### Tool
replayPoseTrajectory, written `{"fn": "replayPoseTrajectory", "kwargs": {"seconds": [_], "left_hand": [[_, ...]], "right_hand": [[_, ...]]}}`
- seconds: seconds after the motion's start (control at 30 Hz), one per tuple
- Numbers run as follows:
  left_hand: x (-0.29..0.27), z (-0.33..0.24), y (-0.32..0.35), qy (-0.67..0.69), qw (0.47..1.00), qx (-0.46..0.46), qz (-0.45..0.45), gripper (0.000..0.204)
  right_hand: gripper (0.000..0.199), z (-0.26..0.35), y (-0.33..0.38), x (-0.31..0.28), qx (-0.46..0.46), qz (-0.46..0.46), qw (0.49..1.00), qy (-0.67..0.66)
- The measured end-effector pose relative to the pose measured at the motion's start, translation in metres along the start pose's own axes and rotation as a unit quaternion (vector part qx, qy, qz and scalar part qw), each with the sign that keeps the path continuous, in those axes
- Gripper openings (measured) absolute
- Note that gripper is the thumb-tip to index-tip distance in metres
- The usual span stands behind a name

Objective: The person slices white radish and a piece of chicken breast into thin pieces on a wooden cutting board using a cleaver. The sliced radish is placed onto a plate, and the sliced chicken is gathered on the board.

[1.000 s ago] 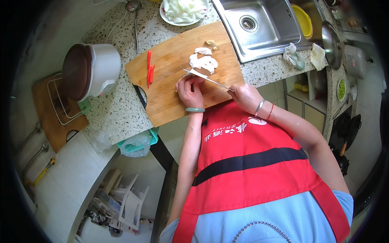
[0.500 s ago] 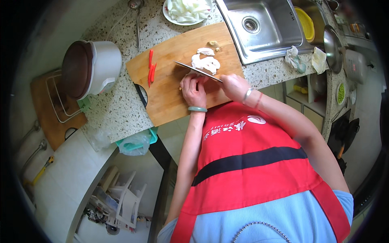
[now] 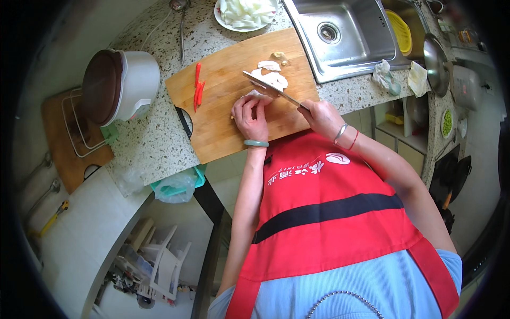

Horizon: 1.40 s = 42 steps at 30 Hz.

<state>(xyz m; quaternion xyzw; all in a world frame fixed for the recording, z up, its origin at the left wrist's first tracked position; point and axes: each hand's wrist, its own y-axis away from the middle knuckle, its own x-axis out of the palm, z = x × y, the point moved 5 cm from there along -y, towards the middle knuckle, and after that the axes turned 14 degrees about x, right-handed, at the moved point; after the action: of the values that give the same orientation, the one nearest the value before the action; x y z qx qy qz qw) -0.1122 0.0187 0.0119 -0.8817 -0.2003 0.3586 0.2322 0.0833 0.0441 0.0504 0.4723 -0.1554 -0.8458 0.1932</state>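
On the wooden cutting board (image 3: 223,74), my left hand (image 3: 251,119) has its fingers curled onto a pale piece of meat (image 3: 256,93), holding it against the wood. The fingers partly hide that piece. My right hand (image 3: 323,119) is wrapped around the handle of a kitchen knife (image 3: 284,96). Its blade slants up and left, just beyond my left fingertips, over the cut slices of pale meat (image 3: 277,81). Small yellowish pieces (image 3: 279,56), perhaps ginger, lie past the slices. Red chilli peppers (image 3: 198,93) rest on the board's left side.
A plate of white strips (image 3: 246,26) stands beyond the board. The steel sink (image 3: 366,48) lies at the far right, with crumpled cloths (image 3: 417,80) by its near edge. A rice cooker (image 3: 139,85) stands left. Below the counter edge hangs a plastic bag (image 3: 176,187).
The knife and my right hand have shifted right and slightly toward me, with the blade now away from my left fingers. My left hand has slid slightly left.
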Motion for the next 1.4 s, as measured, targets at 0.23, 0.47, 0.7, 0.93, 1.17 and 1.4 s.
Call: {"fn": "replayPoseTrajectory", "kwargs": {"seconds": [0.23, 0.47, 0.7, 0.93, 1.17, 1.4], "left_hand": [[0.001, 0.003, 0.000, -0.018, 1.000, 0.002, 0.014, 0.012], [0.005, 0.004, 0.000, -0.013, 1.000, 0.011, 0.025, 0.011], [0.003, 0.006, -0.001, 0.008, 1.000, 0.002, 0.011, 0.010], [0.004, 0.009, -0.001, 0.018, 0.999, -0.001, 0.032, 0.010], [0.005, 0.010, 0.001, 0.000, 1.000, -0.007, 0.027, 0.010], [0.006, 0.007, 0.000, 0.026, 0.998, 0.007, 0.051, 0.011]], "right_hand": [[0.026, 0.005, 0.015, 0.007, 0.013, 0.047, 0.997, 0.056], [0.027, 0.007, 0.010, 0.012, 0.050, 0.077, 0.995, 0.040], [0.025, 0.032, -0.021, 0.021, 0.043, 0.098, 0.994, 0.028], [0.022, 0.052, -0.059, 0.042, 0.004, 0.067, 0.997, -0.048], [0.015, -0.008, -0.004, 0.026, 0.059, 0.116, 0.991, 0.010], [0.019, 0.047, -0.052, 0.038, -0.006, 0.049, 0.998, -0.029]]}}
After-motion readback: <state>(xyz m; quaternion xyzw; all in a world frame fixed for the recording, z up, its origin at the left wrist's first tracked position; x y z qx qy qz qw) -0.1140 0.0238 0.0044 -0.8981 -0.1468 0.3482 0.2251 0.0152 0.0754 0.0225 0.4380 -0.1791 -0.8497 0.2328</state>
